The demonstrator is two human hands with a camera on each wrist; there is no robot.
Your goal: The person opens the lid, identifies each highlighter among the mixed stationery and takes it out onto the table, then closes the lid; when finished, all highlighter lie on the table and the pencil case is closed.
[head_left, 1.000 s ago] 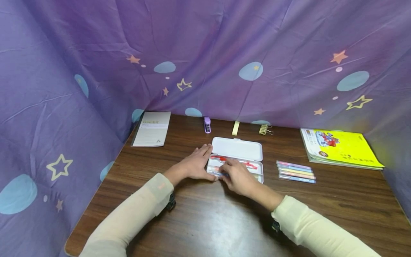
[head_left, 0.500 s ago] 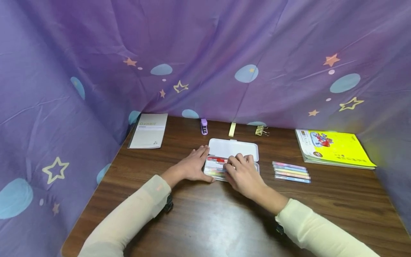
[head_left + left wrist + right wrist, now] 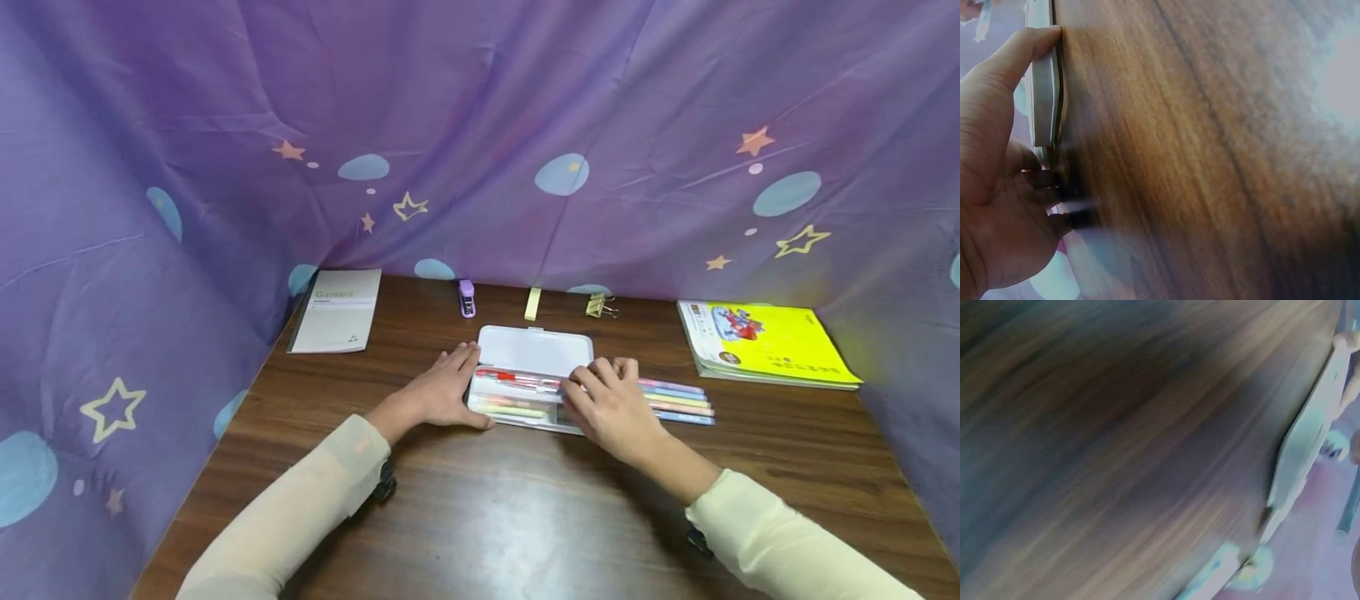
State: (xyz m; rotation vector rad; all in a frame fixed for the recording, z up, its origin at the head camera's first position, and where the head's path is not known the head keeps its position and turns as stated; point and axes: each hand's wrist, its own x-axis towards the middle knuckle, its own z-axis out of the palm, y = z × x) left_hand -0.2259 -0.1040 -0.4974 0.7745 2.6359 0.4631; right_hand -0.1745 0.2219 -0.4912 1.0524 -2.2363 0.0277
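A white pencil case lies on the table with its lid [image 3: 536,350] folded back. Red pens [image 3: 510,377] lie in its far section, and pale yellow highlighters [image 3: 513,411] in the near one. My left hand [image 3: 442,387] rests at the case's left end, fingers extended and thumb along the near edge; the left wrist view shows the thumb touching the case's side [image 3: 1044,106]. Over the case's right end, my right hand [image 3: 615,412] has bent fingers. A thin greyish pen [image 3: 1349,509] stands out between them in the right wrist view, partly cut off.
Several pastel highlighters [image 3: 682,410] lie in a row right of the case, partly behind my right hand. Farther back are a notebook [image 3: 335,321], a purple stapler [image 3: 467,298], a yellow strip [image 3: 533,304], a binder clip [image 3: 597,306] and yellow-covered books [image 3: 780,346].
My right hand has moved right from the middle of the case to its right end, uncovering the pens inside. My left hand keeps its place on the case. The head view has shifted slightly.
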